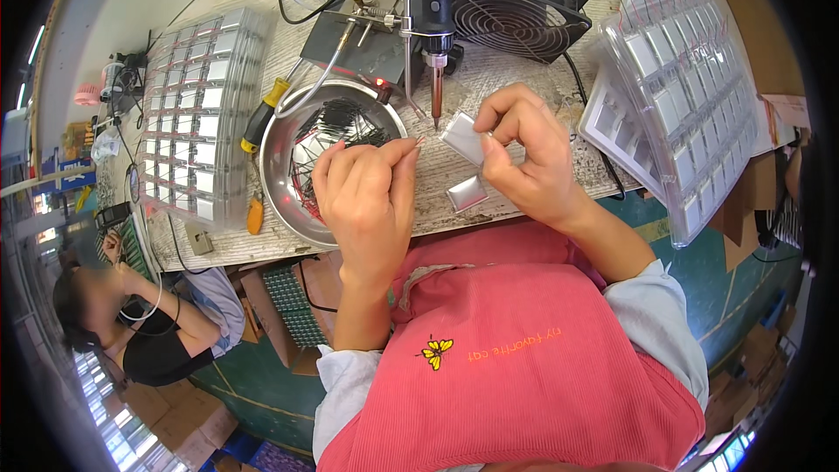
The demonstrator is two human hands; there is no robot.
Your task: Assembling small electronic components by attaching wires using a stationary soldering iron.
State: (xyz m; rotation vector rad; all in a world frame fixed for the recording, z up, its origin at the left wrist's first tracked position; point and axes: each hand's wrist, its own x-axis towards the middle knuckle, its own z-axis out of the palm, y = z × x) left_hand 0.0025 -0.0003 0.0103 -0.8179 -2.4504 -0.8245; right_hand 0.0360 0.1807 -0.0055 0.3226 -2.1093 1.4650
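Between the thumb and forefinger of my left hand (367,197) is the end of a thin wire (419,142), reddish at its tip. My right hand (533,144) pinches a flat silver pouch cell (463,137) by its upper right edge, close to the wire end. A second silver pouch cell (468,194) lies on the bench just below it. The copper-coloured tip of a soldering iron (437,92), fixed upright in a stand, points down above and between my hands. My left hand partly covers a metal bowl (278,177) holding black and red wires.
Clear trays of silver cells (205,114) stand at the left, and more trays (686,105) lean at the right. A black fan (524,24) sits behind the iron. A yellow-black screwdriver (265,115) lies beside the bowl. Another person (162,315) sits at the lower left.
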